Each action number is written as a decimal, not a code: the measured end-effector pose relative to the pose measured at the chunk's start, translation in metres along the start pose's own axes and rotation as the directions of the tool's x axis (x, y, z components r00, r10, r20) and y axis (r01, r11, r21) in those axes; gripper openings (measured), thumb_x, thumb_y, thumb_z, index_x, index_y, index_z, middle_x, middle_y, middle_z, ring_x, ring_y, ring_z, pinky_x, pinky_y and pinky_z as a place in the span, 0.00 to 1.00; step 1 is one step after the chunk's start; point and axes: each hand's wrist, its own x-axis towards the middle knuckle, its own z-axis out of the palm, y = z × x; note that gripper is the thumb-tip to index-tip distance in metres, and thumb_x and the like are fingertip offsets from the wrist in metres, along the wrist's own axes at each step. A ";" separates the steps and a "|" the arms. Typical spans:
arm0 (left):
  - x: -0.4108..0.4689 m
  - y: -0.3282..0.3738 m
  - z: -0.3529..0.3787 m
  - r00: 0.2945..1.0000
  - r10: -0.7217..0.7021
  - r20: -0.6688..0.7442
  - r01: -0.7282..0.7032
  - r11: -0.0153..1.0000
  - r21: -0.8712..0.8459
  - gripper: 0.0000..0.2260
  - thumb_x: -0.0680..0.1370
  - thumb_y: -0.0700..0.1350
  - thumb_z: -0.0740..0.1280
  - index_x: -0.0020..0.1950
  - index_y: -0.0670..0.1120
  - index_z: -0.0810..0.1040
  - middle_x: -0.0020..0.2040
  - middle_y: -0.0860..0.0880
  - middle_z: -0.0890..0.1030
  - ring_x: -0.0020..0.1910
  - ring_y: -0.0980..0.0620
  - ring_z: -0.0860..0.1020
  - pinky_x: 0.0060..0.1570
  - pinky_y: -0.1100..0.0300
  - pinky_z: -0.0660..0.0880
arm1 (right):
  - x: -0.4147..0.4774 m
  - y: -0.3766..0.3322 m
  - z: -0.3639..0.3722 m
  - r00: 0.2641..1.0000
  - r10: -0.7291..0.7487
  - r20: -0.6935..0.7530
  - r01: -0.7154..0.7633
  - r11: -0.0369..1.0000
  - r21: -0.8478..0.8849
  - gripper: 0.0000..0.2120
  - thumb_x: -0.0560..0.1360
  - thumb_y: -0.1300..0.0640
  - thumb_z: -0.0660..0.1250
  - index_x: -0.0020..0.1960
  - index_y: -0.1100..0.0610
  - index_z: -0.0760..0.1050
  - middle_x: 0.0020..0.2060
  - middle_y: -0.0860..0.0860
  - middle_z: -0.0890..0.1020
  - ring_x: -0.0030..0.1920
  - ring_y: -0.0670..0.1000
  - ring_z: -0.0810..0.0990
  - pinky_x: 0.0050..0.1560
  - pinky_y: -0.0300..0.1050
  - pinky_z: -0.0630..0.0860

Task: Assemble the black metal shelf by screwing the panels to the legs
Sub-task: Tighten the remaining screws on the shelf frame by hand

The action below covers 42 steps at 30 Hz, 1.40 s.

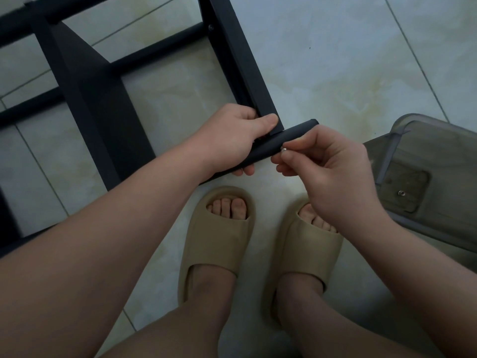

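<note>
Head view: the black leg [291,135] is gripped by the left hand [232,135], with the fingers curled under the tube and the thumb pressed on the corner of the shelf panel [237,63], which meets the leg from above. A small silver screw [284,150] is pinched at the fingertips of the right hand [333,171] and held against the leg's near side. The hands are close but apart. A grey plastic container [426,156] is seen right of the leg, and beige slippers [219,239] below it.

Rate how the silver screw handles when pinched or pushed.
Tiny against the right hand pinching it, the screw is probably light and easy to fumble. Shiny metal, likely slippery. Dropped, it could roll on the smooth tiled floor.
</note>
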 end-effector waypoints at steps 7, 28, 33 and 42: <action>0.001 0.000 -0.002 1.000 0.010 0.001 -0.010 1.000 0.003 0.16 0.82 0.53 0.64 0.50 0.40 0.80 0.35 0.45 0.82 0.25 0.48 0.78 0.25 0.58 0.74 | 0.005 -0.001 0.003 0.998 0.053 -0.036 -0.052 0.998 0.029 0.12 0.76 0.71 0.70 0.40 0.57 0.74 0.33 0.50 0.86 0.32 0.49 0.84 0.39 0.44 0.82; -0.008 0.008 -0.004 0.997 0.023 -0.077 -0.022 1.000 0.020 0.15 0.81 0.50 0.66 0.47 0.38 0.77 0.34 0.42 0.83 0.32 0.41 0.82 0.33 0.52 0.76 | 0.034 -0.023 -0.021 0.975 -0.160 0.152 0.220 0.674 -0.706 0.13 0.71 0.46 0.77 0.51 0.49 0.80 0.30 0.42 0.77 0.36 0.48 0.77 0.41 0.53 0.77; -0.013 0.019 -0.004 0.983 -0.019 -0.185 0.046 0.989 0.142 0.18 0.82 0.54 0.62 0.53 0.40 0.81 0.53 0.39 0.83 0.46 0.44 0.81 0.55 0.46 0.77 | 0.021 -0.016 -0.021 0.952 -0.199 0.231 0.305 0.660 -0.687 0.18 0.77 0.45 0.71 0.61 0.54 0.78 0.38 0.44 0.78 0.45 0.52 0.77 0.49 0.55 0.76; -0.048 0.067 0.016 0.916 0.256 -0.308 -0.043 0.827 0.561 0.18 0.81 0.52 0.60 0.70 0.49 0.70 0.67 0.46 0.74 0.67 0.43 0.71 0.65 0.48 0.69 | -0.032 -0.036 -0.092 0.962 -0.162 0.222 0.274 0.568 -0.776 0.25 0.82 0.49 0.64 0.78 0.51 0.67 0.74 0.50 0.72 0.74 0.54 0.65 0.74 0.46 0.59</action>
